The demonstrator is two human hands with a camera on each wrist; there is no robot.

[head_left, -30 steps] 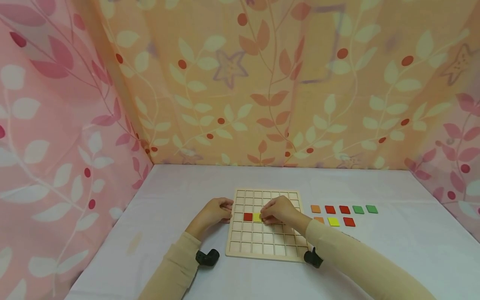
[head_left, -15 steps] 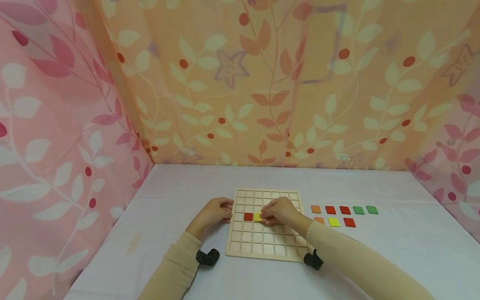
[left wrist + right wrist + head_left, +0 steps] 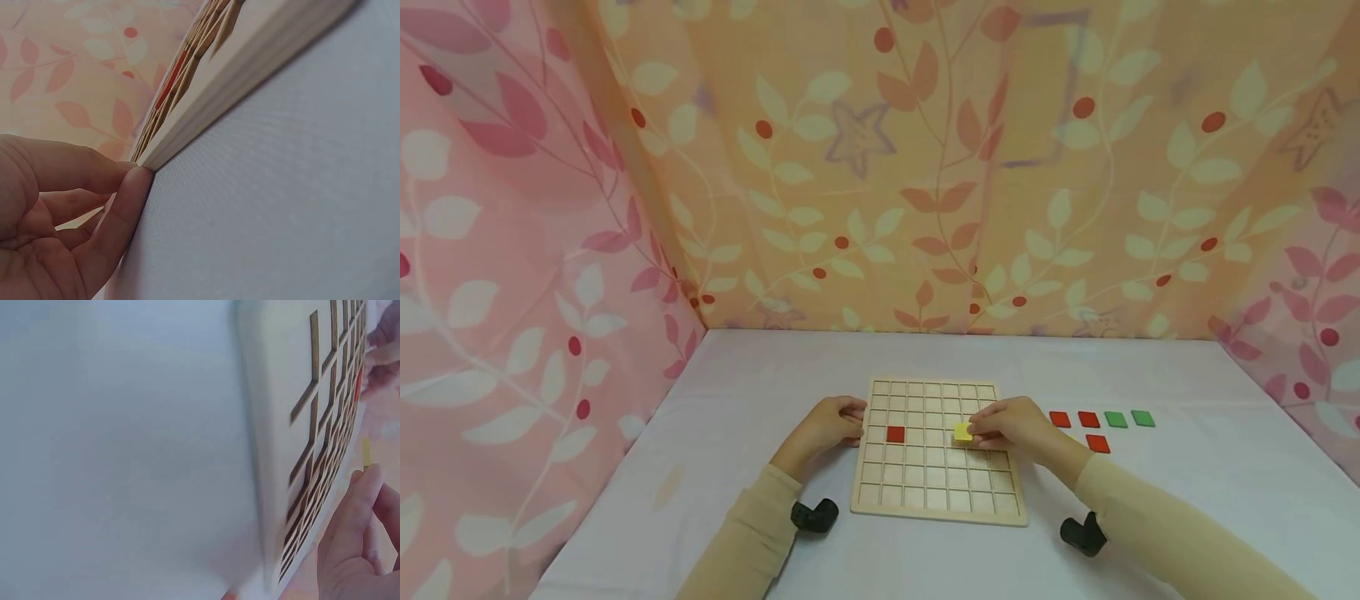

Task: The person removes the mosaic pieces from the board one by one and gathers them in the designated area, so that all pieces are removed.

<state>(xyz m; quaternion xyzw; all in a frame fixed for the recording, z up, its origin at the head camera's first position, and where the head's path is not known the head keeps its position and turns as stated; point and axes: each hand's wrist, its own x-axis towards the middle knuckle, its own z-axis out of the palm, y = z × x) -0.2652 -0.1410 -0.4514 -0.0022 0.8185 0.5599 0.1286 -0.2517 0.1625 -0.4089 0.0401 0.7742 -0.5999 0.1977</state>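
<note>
A square wooden grid board (image 3: 937, 503) lies on the white table. One red tile (image 3: 896, 434) sits in a cell toward its left side. My left hand (image 3: 829, 427) holds the board's left edge, its thumb and fingertips against the rim in the left wrist view. Between the thumb and fingertips of my right hand (image 3: 1017, 427) a yellow tile (image 3: 962, 432) is pinched, over the right part of the board. In the right wrist view the yellow tile (image 3: 367, 452) shows edge-on above the fingertips, apart from the grid.
Right of the board lie several loose tiles: red ones (image 3: 1097, 444) and green ones (image 3: 1116, 420). My right hand and wrist hide the spot just left of them. A black wrist camera (image 3: 815, 516) juts from the left sleeve, another (image 3: 1083, 534) from the right. Patterned curtains stand behind.
My right hand has moved right, carrying the yellow tile away from beside the red one. It now covers the orange and yellow tiles seen earlier. The left hand stays put.
</note>
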